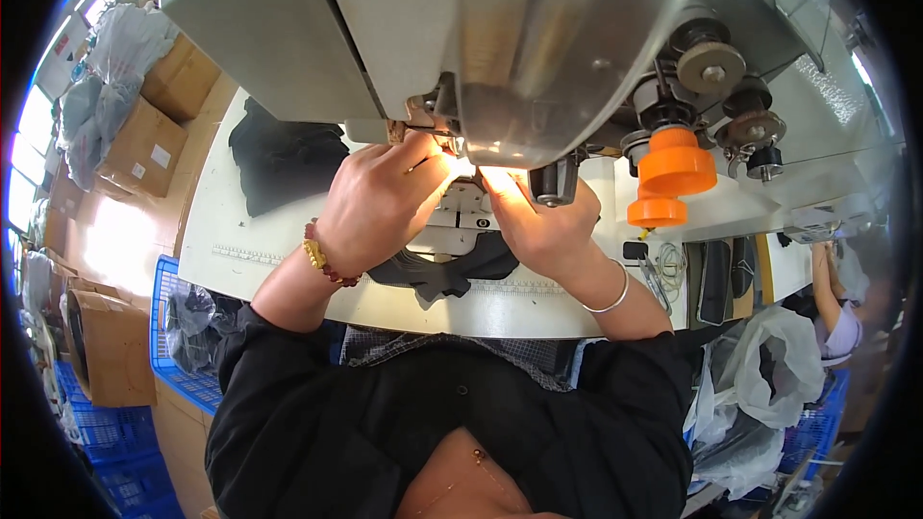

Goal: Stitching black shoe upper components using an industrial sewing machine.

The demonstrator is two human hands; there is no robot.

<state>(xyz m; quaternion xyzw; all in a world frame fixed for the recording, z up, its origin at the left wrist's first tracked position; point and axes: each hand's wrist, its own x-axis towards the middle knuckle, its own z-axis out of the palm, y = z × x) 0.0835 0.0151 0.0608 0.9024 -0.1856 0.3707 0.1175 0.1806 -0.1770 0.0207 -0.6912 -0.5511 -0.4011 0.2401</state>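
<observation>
My left hand and my right hand are raised side by side under the head of a grey sewing machine, fingertips pinched at the brightly lit needle area. What the fingers pinch is too small and glared out to tell. A piece of black fabric lies on the white machine table just below both hands, partly hidden by them. My left wrist wears a bead bracelet, my right wrist a silver bangle.
A pile of black fabric lies on the table at the left. Orange thread spools sit on the machine's right. A blue crate, cardboard boxes and plastic bags stand at the left; another person works at the right.
</observation>
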